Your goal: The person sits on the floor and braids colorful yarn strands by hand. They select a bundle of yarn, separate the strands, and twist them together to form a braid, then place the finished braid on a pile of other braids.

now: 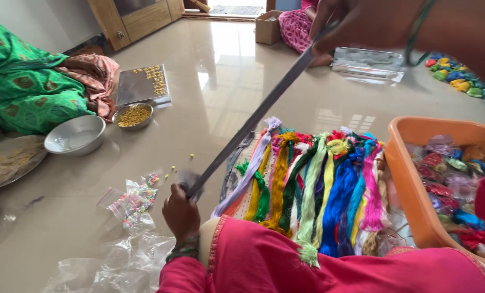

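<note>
glossy tiled floor (226,70), wooden door (136,19)

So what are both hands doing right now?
Left hand: closed on the lower end of the grey thread bundle.
Right hand: closed on its upper end.

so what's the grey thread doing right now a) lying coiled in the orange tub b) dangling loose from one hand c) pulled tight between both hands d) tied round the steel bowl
c: the grey thread runs in a straight, taut line from the left hand low by the knee up to the right hand at the top of the view, above the row of coloured thread bundles on the floor.
</note>
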